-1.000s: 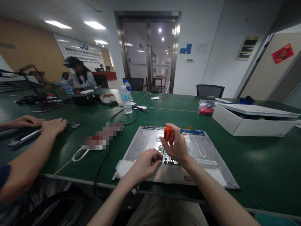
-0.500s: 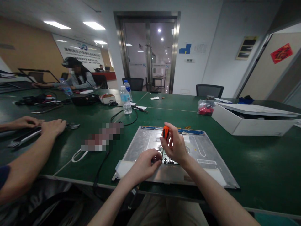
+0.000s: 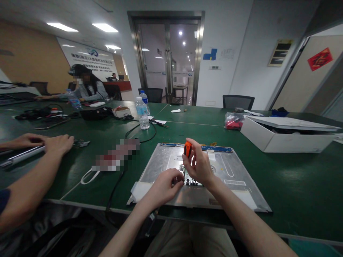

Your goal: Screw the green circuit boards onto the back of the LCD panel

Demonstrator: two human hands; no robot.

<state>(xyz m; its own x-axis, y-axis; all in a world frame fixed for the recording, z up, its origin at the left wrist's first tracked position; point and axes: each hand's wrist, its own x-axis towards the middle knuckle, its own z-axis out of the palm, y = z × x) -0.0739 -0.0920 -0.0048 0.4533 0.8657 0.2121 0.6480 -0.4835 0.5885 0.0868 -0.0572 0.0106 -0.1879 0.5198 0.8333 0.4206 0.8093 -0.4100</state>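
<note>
Beneath and all around both hands spreads the green surface (image 3: 289, 185), with a white box (image 3: 292, 142) well beyond them to the right. Directly under the hands lies a silvery metal panel (image 3: 197, 198), flat on the surface. It should handle as a broad, stiff, thin sheet, probably not very heavy but smooth enough to slip; opposite side edges, clear of the middle, would be the sensible hold. It looks dull and brushed, with pressed outlines, and pale translucent film (image 3: 140, 191) by its near left corner, beside the left wrist. Over the panel's middle, the right hand (image 3: 199, 166) pinches a handle between thumb and fingers, while the left hand (image 3: 170, 184) sits just beside it with fingers curled; I cannot tell whether those fingertips grip anything. Past the hands, a narrow blue strip (image 3: 218, 148) runs along the panel's far edge, likely fragile and best not pressed. Between the hands, partly covered, shows a small green-and-white circuit board (image 3: 191, 182) with dark components, probably delicate. Smallest is the screwdriver (image 3: 188, 150) in the right hand, nearly upright: light, rigid, best held by its orange-and-black handle, its tip hidden near the left fingers.
</note>
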